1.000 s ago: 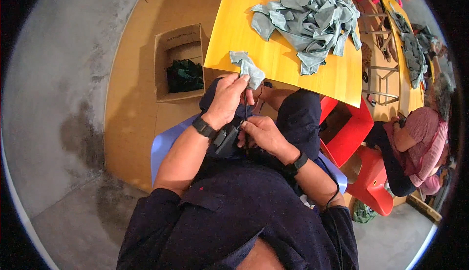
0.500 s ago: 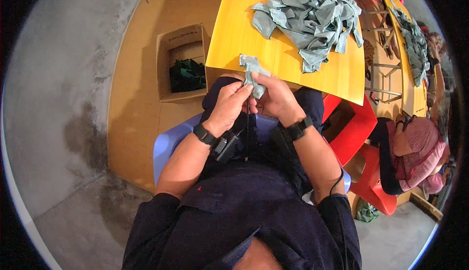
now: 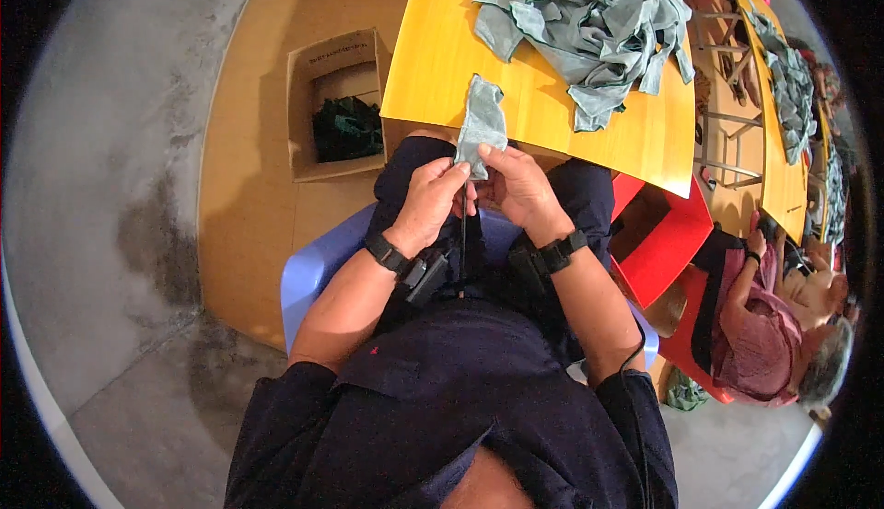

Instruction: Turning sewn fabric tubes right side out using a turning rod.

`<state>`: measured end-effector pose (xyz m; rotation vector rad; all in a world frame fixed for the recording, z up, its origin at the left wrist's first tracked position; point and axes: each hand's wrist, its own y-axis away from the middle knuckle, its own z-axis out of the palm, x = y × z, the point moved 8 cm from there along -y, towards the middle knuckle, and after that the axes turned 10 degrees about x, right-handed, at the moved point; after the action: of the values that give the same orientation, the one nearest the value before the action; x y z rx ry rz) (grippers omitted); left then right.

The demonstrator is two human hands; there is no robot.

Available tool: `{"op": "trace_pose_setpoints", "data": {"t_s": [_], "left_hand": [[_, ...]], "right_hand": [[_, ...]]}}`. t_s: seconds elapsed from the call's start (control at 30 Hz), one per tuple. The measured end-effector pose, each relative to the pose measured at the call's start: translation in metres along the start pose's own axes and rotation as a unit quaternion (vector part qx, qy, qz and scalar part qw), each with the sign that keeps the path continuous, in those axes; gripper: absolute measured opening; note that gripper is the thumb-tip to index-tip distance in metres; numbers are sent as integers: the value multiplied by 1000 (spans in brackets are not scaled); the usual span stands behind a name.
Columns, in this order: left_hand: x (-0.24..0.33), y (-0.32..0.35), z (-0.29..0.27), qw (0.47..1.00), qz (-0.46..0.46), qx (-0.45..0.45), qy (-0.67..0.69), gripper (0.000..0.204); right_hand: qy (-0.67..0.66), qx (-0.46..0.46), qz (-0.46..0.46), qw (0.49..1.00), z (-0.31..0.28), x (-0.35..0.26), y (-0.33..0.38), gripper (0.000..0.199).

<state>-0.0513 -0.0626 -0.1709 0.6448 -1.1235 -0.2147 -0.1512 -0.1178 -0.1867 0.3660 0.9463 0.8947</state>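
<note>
Just short of the yellow table's (image 3: 433, 67) near edge, at about twelve o'clock from the seated person's lap, a small grey-green fabric piece (image 3: 482, 122) stands up from between both hands. The left hand (image 3: 431, 203) pinches its lower end with thumb and fingers closed on the cloth, and the right hand (image 3: 518, 191) grips the same lower end from the other side, knuckles nearly touching the left's. A second ago the right hand lay low in the lap while the left alone lifted the piece; half a second ago the two had come together, and now the cloth is raised a little higher and held more upright, so the handling looks to have passed from picking up into close fingerwork on that bottom edge. The heap of matching fabric pieces (image 3: 599, 21) lies on the table at one o'clock, well apart. An open cardboard box (image 3: 336, 109) with dark green cloth inside sits on the floor at ten o'clock. The person sits on a lilac plastic chair (image 3: 308, 274), with a red stool (image 3: 663, 251) at three o'clock.
</note>
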Motion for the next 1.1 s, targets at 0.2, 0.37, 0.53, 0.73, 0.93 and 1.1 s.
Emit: {"op": "trace_pose_setpoints", "data": {"t_s": [0.2, 0.37, 0.53, 0.73, 0.93, 1.1], "left_hand": [[9, 4, 8, 1000, 26, 0, -8, 21], [11, 9, 7, 999, 46, -4, -19, 20], [7, 14, 0, 997, 23, -7, -74, 17], [2, 17, 0, 996, -13, -13, -84, 13], [27, 1, -1, 999, 25, 41, 17, 22], [34, -8, 6, 996, 74, 41, -4, 25]], "right_hand": [[-11, -11, 0, 1000, 11, -12, 0, 23], [16, 11, -51, 998, 15, -21, 6, 19], [67, 16, -53, 996, 20, -18, 12, 17], [114, 28, -50, 992, 17, -16, 14, 16], [163, 59, -81, 982, 21, -20, 20, 17], [171, 80, -114, 975, 21, -18, 26, 13]]}}
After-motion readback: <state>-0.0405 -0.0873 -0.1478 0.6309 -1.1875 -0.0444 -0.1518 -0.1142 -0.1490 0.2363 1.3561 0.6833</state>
